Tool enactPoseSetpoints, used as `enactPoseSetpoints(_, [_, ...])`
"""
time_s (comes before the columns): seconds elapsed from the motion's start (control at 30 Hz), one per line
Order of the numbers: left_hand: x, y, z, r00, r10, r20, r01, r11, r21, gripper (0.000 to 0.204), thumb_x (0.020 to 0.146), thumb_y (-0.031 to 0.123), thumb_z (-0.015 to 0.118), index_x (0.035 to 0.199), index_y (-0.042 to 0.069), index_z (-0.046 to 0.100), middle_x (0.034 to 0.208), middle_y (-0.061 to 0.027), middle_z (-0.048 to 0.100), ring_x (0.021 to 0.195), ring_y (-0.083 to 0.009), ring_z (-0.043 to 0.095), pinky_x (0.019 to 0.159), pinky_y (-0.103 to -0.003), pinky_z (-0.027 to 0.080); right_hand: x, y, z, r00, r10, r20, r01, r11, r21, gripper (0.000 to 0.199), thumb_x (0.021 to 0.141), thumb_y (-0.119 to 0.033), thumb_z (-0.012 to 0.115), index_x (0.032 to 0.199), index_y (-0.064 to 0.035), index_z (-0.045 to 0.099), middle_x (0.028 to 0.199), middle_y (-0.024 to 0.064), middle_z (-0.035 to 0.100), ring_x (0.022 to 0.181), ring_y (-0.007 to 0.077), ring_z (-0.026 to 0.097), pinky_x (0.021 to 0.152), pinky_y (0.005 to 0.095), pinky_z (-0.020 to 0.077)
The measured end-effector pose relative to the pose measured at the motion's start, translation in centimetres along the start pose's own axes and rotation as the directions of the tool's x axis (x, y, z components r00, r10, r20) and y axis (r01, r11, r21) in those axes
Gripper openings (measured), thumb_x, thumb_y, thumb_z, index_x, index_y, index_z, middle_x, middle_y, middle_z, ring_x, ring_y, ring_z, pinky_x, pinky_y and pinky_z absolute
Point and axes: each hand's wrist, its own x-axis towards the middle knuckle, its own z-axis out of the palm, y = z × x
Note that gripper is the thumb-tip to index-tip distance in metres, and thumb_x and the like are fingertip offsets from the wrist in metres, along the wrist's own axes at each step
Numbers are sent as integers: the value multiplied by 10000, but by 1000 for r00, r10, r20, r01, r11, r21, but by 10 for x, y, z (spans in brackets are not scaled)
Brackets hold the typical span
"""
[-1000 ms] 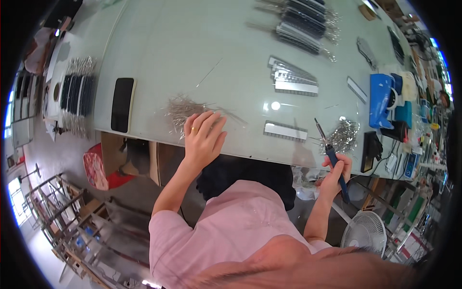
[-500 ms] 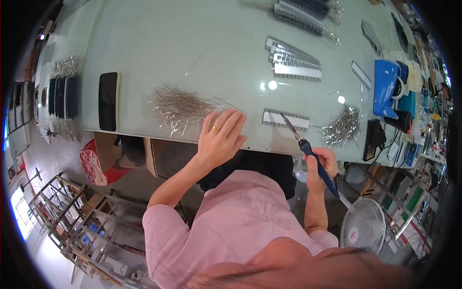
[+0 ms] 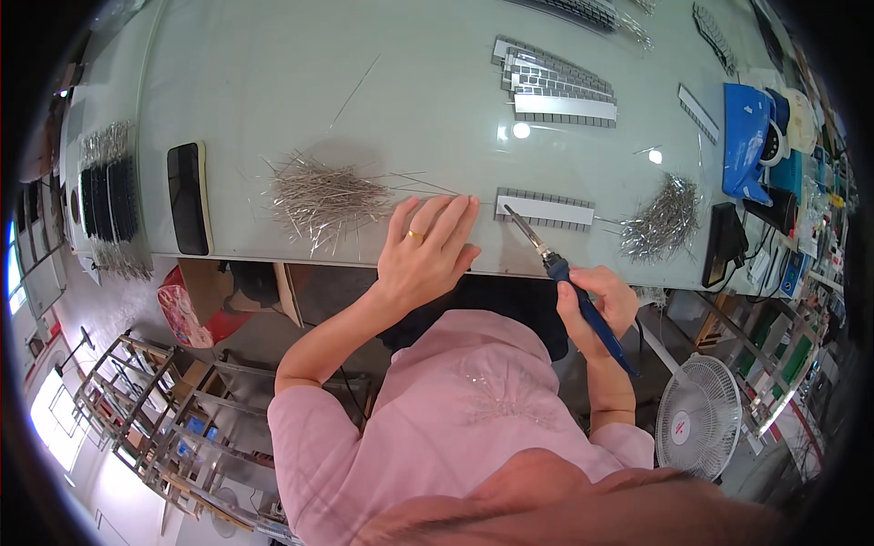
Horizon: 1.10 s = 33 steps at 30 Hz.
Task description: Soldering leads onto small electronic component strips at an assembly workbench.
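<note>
My right hand [image 3: 598,308] grips the blue handle of a soldering iron [image 3: 583,305]. Its metal tip meets or hovers just over the left end of a white and grey segmented strip [image 3: 546,210] lying near the table's front edge. To the left of that strip, my left hand [image 3: 426,247] rests on the table with fingers stretched out, a gold-coloured ring on one. Its fingertips touch or nearly touch the ends of a few thin wires [image 3: 417,181]. These reach out from a loose pile of thin metal wires [image 3: 323,202] beside the hand.
Beyond the strip lies a stack of similar strips [image 3: 560,86]. A second heap of silvery wires [image 3: 663,220] sits to the right, near a blue device [image 3: 746,141]. At the left are a phone [image 3: 188,197] and dark bundled strips [image 3: 109,198]. A fan [image 3: 698,419] stands below right.
The iron's tip has shifted left along the strip to its left end. My left hand has moved slightly right, closer to the strip. The whole view has shifted a little.
</note>
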Motion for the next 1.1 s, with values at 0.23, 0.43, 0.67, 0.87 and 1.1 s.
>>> enactPoseSetpoints(0.23, [-4,2,-1,1000,-2,19,2,1000,-13,550,767,297,680,1264,81,583,1271,-23,519,1173,-203,462,1021,-451,333,6,-3,8,997,-47,55,48,999,-12,213,707,22,738,867,-23,606,733,123,659,601,223,645,547,284,501])
enactPoseSetpoints(0.43, [2,-2,0,1000,-1,28,1,1000,-12,558,767,297,680,1272,84,578,1275,-23,516,1177,-200,460,1023,-457,330,15,1,12,998,-18,58,19,1000,-9,215,691,9,759,846,-39,618,711,102,655,557,205,635,491,282,487])
enactPoseSetpoints(0.67, [13,0,-10,1000,5,-12,-5,1000,26,589,763,334,690,1281,85,560,1280,-14,511,1196,-170,446,1022,-451,335,27,-7,2,996,39,77,-40,999,2,138,748,24,713,850,-8,626,677,98,635,582,152,618,539,257,474])
enactPoseSetpoints(0.87, [2,3,-6,996,-57,65,57,998,15,614,787,340,661,1310,46,531,1354,-70,479,1241,-213,440,1052,-493,294,23,6,3,983,140,117,-147,988,51,108,780,-92,740,794,-23,659,690,81,670,611,111,628,559,262,492])
enactPoseSetpoints(1.1, [-20,3,-3,980,21,-197,-33,998,-60,542,771,287,678,1257,71,579,1342,-104,500,1236,-270,454,1034,-506,271,8,-1,5,964,246,102,-257,960,112,179,790,-175,738,801,-22,646,635,82,641,571,90,598,521,264,466])
